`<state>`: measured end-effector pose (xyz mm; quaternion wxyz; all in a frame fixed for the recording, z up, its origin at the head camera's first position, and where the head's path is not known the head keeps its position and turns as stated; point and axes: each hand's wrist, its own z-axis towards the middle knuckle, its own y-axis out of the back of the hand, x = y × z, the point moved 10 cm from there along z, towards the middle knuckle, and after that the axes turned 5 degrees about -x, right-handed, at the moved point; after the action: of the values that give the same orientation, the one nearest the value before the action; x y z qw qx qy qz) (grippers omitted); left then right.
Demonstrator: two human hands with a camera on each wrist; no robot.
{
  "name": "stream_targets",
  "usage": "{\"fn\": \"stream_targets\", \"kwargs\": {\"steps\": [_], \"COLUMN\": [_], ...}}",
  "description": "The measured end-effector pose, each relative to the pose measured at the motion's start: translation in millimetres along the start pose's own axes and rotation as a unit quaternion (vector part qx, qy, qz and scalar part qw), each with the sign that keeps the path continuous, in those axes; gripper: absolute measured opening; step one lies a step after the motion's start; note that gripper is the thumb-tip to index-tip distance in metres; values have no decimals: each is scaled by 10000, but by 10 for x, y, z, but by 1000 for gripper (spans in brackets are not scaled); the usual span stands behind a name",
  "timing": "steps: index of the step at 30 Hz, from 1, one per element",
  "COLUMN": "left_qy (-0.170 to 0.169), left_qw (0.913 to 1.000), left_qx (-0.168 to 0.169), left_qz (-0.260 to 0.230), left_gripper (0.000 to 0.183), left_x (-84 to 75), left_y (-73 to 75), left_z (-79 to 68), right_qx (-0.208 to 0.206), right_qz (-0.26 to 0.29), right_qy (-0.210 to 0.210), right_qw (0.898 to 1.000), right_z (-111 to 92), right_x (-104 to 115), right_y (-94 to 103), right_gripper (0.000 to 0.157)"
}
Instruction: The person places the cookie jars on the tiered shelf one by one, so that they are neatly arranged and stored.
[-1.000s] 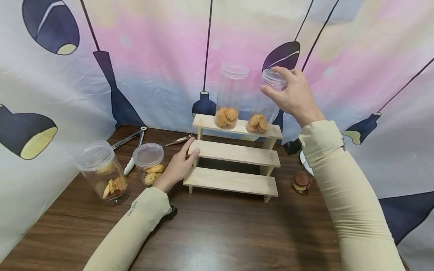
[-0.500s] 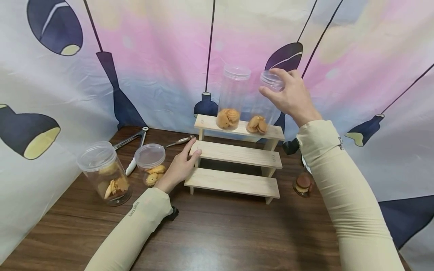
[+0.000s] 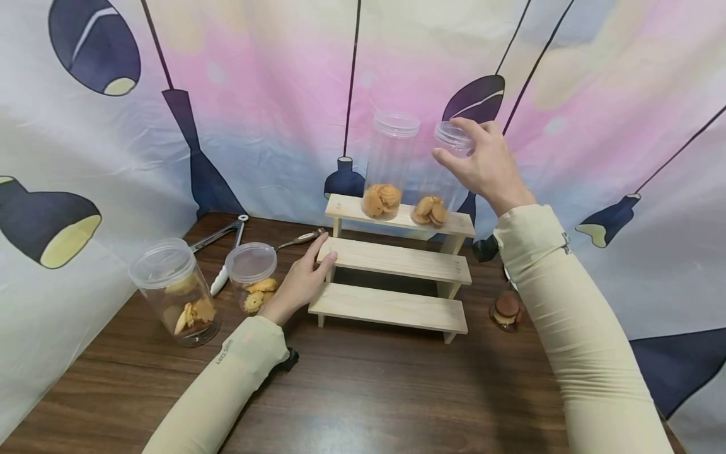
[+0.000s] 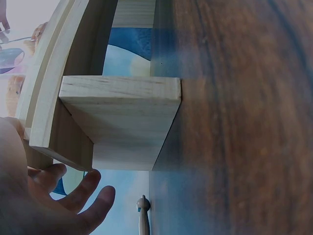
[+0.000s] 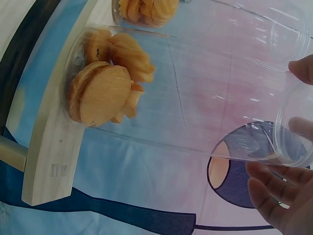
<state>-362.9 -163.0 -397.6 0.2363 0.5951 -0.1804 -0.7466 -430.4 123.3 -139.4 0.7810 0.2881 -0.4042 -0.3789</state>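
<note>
A three-tier wooden stand (image 3: pixel 391 306) sits on the brown table. My left hand (image 3: pixel 297 277) grips the left end of its middle shelf, thumb on top and fingers around the end, as the left wrist view shows. On the top shelf stand two tall clear jars with cookies low inside. My right hand (image 3: pixel 488 161) holds the right-hand jar (image 3: pixel 439 180) by its lid, thumb on one side and fingers on the other. That jar's base is on the shelf near the right end. The other tall jar (image 3: pixel 391 157) stands just left of it.
Left of the stand are a lidded jar of cookies (image 3: pixel 170 293), a shorter jar (image 3: pixel 252 277), tongs (image 3: pixel 218 280) and a utensil handle (image 3: pixel 306 237). To the right sits a small burger-shaped item (image 3: pixel 506 309). A patterned cloth (image 3: pixel 272 126) hangs behind the table.
My right hand and the jar it holds have shifted slightly left, toward the other tall jar. The left hand stays on the stand. The head view has moved a little.
</note>
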Motion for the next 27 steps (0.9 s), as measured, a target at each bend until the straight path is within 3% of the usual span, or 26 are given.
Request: {"fn": "stream_targets", "kwargs": {"steps": [15,23,27], "left_qy": [-107,-25,16], "left_qw": [9999,10000,10000], "left_qx": [34,47,71], "left_qz": [10,54,66], "left_gripper": [68,68,68], "left_x": [-50,-26,-12], "left_y": [7,23,22], "left_z": [5,16,15], "right_qx": [62,288,276], "right_qz": [-53,86,317], "right_qy": [52,-46,-86], "right_qw": [10000,9995,9991], "right_z": [0,-19,-80], "right_x": [3,-21,-80], "right_y": [54,81,158], "right_gripper": [73,97,100]}}
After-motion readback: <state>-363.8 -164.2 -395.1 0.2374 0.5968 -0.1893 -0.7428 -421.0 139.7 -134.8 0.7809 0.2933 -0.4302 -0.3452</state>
